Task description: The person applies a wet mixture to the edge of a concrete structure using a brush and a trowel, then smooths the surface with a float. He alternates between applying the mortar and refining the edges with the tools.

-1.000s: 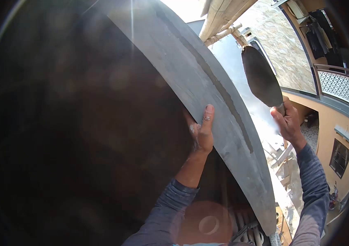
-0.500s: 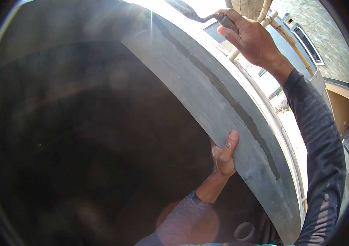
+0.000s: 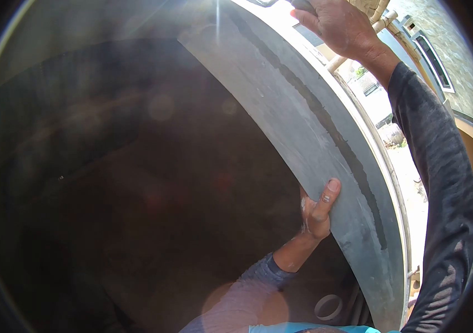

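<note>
My left hand (image 3: 318, 213) grips the inner edge of a long grey slab (image 3: 272, 111). Its thumb lies on the face and its fingers are hidden behind. White smears mark the thumb and wrist. Along the slab runs a dark, rough-edged strip (image 3: 331, 127), like wet filler or mortar. My right hand (image 3: 345, 28), at the top edge of the view, is wrapped round the dark handle of a trowel (image 3: 305, 5). Only the handle and a bit of the metal shank show; its blade is out of view. The trowel hand is beyond the slab's outer edge.
Bamboo poles (image 3: 383, 22) stand beyond the slab at the upper right, before a stone-patterned wall (image 3: 469, 50) with a narrow window (image 3: 433, 61). A pale ring (image 3: 328, 307), perhaps a pipe end, shows low down. The left side is very dark; glare covers the top.
My right hand and the trowel have moved up, so the blade has left the view. The view has shifted slightly; my left hand keeps its hold on the slab edge.
</note>
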Demonstrator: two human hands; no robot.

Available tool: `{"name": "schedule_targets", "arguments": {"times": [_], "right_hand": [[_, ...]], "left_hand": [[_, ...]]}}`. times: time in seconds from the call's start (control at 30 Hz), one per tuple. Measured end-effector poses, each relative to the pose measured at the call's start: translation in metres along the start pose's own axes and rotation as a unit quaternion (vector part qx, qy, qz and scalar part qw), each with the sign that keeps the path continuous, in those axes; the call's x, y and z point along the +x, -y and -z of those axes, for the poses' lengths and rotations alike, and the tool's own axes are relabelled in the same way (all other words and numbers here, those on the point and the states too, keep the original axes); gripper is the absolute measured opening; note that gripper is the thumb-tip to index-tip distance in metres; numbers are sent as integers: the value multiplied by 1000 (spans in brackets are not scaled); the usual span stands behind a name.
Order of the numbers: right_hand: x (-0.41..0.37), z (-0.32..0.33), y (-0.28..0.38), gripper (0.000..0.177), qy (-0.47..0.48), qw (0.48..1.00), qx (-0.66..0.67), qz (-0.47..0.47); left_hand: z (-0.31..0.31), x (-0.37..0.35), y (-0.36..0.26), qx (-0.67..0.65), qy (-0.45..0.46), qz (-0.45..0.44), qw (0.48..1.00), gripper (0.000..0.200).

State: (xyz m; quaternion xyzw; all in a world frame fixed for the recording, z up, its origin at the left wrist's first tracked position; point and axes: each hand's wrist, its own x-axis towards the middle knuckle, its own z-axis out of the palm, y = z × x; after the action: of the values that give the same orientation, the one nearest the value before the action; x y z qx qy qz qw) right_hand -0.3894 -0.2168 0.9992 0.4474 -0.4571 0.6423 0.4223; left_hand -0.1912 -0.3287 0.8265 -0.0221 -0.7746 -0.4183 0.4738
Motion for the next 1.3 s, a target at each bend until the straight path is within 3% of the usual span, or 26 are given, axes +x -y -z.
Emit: {"name": "schedule_targets", "arguments": {"times": [0.1, 0.23, 0.4, 0.53, 0.6, 0.93, 1.0, 1.13, 1.2, 1.3], "right_hand": [[-6, 5, 10, 33, -37, 999, 12, 18], [-1, 3, 8, 33, -25, 999, 11, 38], [-8, 18, 21, 34, 27, 999, 34, -10], [-2, 12, 17, 34, 6, 999, 32, 15], [4, 9, 15, 36, 16, 999, -24, 22], [11, 20, 33, 29, 44, 995, -76, 48], [12, 19, 37, 27, 60, 986, -155, 21], [6, 13, 24, 28, 43, 982, -185, 22], [12, 13, 15, 29, 101, 962, -252, -40], [4, 30, 22, 30, 82, 984, -147, -64]], "left_hand": [[0, -1, 0, -1, -1, 3, 1000, 45], [-2, -1, -1, -12, -5, 2, 1000, 44], [-3, -1, 0, -22, -5, -7, 1000, 43], [-4, 0, -1, -27, -18, -17, 999, 42], [0, -1, -2, -36, 17, 18, 999, 50], [2, 0, 3, -49, 16, 22, 998, 53], [2, -1, 2, -41, 16, 19, 999, 55], [5, 0, 6, -46, 27, 18, 998, 56], [5, 1, 8, -28, 19, 5, 999, 57], [4, 1, 10, -38, 21, 0, 999, 57]]}}
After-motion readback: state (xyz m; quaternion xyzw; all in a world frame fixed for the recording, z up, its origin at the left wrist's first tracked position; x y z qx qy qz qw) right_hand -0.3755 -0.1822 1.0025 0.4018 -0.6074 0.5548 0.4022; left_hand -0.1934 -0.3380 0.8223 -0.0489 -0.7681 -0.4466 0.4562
